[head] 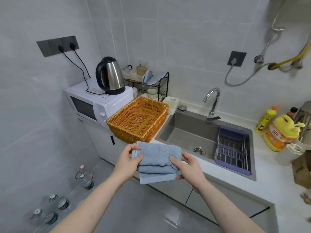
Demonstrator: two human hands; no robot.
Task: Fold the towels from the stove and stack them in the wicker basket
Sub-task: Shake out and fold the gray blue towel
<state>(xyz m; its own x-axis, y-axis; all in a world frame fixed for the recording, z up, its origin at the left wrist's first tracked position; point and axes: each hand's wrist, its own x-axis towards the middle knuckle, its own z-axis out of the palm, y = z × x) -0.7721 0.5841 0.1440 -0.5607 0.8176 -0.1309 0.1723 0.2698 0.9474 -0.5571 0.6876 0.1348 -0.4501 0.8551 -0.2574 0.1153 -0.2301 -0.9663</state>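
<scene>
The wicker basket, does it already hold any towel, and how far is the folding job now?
Done: the blue towel looks folded into layers. In hand: the left hand and the right hand grip it by its two ends, in the air in front of the counter. Left: the wicker basket between microwave and sink holds no towel yet. The stove is out of view, so other towels cannot be counted.

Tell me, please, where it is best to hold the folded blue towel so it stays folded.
Hold the folded blue towel at its two short ends, from left and right, thumbs on top, as the left hand and right hand do; that likely keeps its layers together.
</scene>
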